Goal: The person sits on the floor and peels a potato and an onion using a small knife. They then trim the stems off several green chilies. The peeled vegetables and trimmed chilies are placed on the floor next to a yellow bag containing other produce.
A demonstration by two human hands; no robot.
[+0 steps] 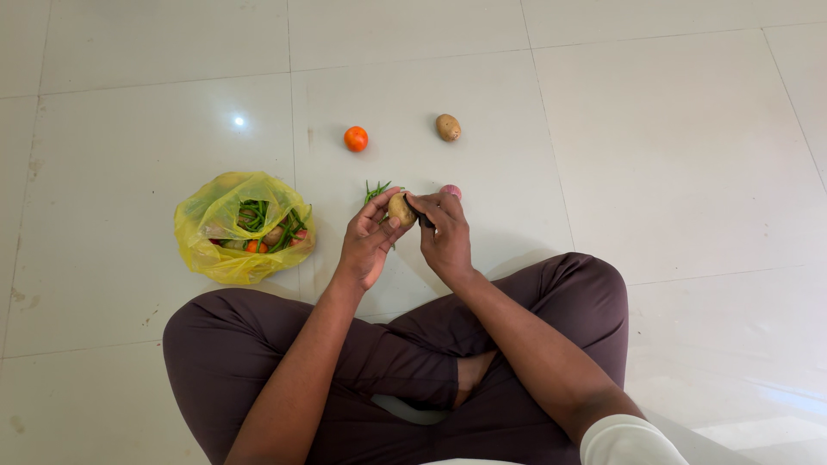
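Observation:
My left hand [366,243] holds a small brown potato [400,209] at its fingertips, above the tiled floor. My right hand [444,234] is closed on a dark tool, probably a peeler [425,220], pressed against the potato's right side. Just behind the hands lie a bunch of green chillies or beans [374,190] and a pinkish onion [451,191], both partly hidden by my fingers. I sit cross-legged in dark maroon trousers [258,344].
A yellow plastic bag [244,227] with green beans, tomatoes and other vegetables lies to the left. Further out on the white floor tiles sit an orange tomato [356,139] and a second potato [447,127].

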